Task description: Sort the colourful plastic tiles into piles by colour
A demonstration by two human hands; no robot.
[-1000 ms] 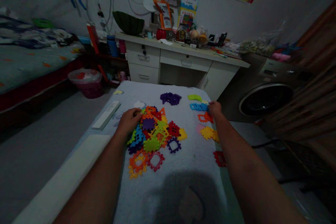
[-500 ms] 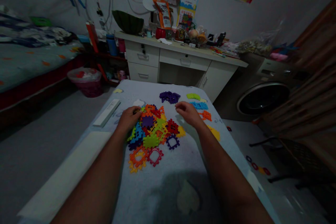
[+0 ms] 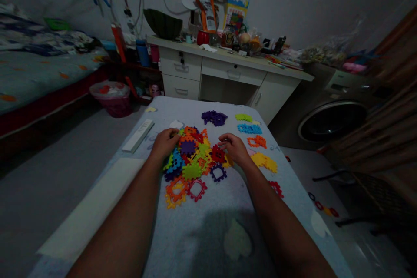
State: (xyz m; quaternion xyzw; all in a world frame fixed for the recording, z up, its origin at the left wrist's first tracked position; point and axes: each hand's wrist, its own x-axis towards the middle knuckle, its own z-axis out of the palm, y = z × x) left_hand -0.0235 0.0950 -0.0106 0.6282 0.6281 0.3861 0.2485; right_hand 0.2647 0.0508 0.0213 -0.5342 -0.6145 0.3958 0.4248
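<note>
A heap of colourful plastic interlocking building pieces [image 3: 191, 171] lies on the cloth-covered table. My left hand [image 3: 165, 142] rests against the heap's upper left edge, its fingers bent inward and closed; whatever they hold, if anything, is hidden. Beside the heap's right side is my right hand [image 3: 236, 148], fingers slightly apart and nothing visible in them. A red toothed piece [image 3: 218, 153] lies just left of its fingertips. Behind it sits a group of purple pieces [image 3: 213, 118]. Sorted by colour on the right are green [image 3: 244, 117], blue [image 3: 249, 129], orange [image 3: 257, 141], yellow [image 3: 264, 162] and red pieces [image 3: 276, 188].
A long pale box [image 3: 138, 136] lies along the table's left side, with a white sheet [image 3: 94, 206] nearer me. Beyond the table stand a cluttered white desk [image 3: 182, 67] and a washing machine [image 3: 332, 108]. A pink bin [image 3: 112, 100] is on the floor.
My right hand has come away from the purple group, down toward the heap's right side, and its fingers have spread a little. My left hand stays at the heap. The view has shifted slightly.
</note>
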